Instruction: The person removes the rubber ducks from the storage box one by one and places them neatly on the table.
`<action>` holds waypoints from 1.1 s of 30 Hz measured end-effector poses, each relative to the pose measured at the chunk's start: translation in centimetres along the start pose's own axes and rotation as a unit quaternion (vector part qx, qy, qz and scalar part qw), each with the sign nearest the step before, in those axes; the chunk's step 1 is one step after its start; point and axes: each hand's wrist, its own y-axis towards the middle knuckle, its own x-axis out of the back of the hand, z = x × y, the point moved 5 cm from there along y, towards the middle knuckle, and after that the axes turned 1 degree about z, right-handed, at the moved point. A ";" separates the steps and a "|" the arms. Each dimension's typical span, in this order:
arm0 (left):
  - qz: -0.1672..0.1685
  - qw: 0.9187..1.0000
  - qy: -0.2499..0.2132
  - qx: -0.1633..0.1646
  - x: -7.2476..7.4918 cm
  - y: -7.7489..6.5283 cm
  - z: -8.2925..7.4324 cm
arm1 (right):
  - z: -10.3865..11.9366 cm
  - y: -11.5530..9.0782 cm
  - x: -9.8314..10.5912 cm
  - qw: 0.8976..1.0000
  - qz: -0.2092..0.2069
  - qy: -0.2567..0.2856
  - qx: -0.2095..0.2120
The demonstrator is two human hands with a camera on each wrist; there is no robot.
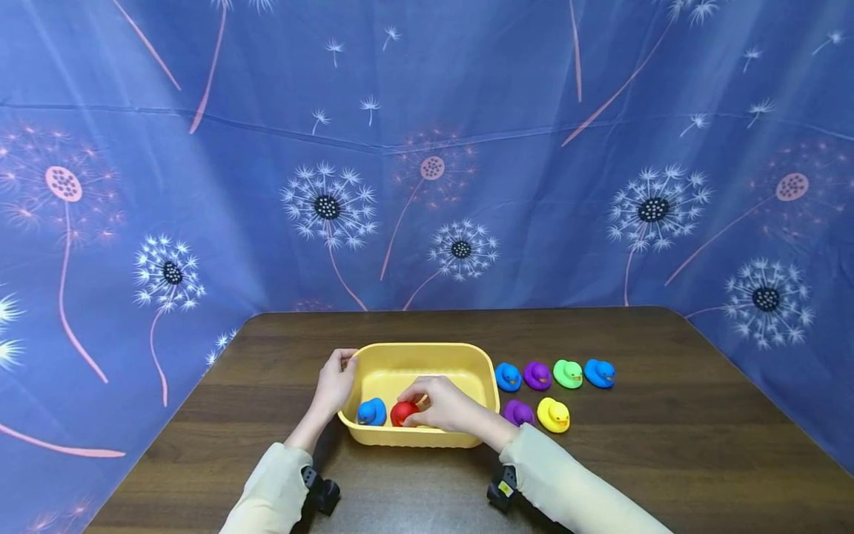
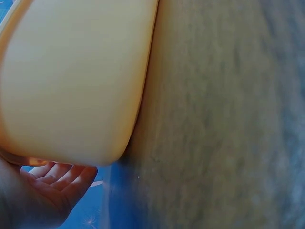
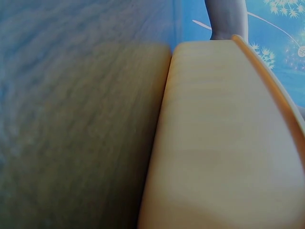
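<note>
A yellow plastic tub (image 1: 427, 354) stands on the table; its outer wall (image 2: 76, 86) fills much of the left wrist view. My left hand (image 1: 336, 380) holds the tub's left end at the rim, and its fingers (image 2: 62, 181) show against the outside of the wall. Inside the tub, my right hand (image 1: 443, 404) reaches over the near rim and pinches a red rubber duck (image 1: 402, 412) between thumb and fingers. A blue rubber duck (image 1: 371, 411) sits left of the red one, in the near left corner. The right wrist view shows the tub's near wall (image 3: 219, 124), with the right hand out of sight.
Right of the tub, a back row has a blue duck (image 1: 508, 377), a purple duck (image 1: 537, 376), a green duck (image 1: 568, 374) and another blue duck (image 1: 600, 373). Nearer are a second purple duck (image 1: 518, 412) and a yellow duck (image 1: 554, 415). A blue dandelion-print curtain (image 1: 534, 185) hangs behind.
</note>
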 end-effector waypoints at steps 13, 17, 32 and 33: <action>0.004 1.000 -0.003 0.000 0.0 0.0 0.2 | 0.3 0.0 0.0 0.999 -0.009 -0.040 0.025; 0.003 1.000 -0.002 -0.001 0.1 0.0 0.1 | 0.3 0.0 0.1 0.999 -0.001 -0.044 0.023; -0.002 1.000 0.001 -0.004 0.1 0.2 -0.1 | 0.1 0.1 0.2 1.000 0.003 -0.025 0.004; -0.001 1.000 0.002 -0.004 0.1 0.2 -0.1 | 0.1 0.1 0.2 1.000 0.004 -0.023 0.001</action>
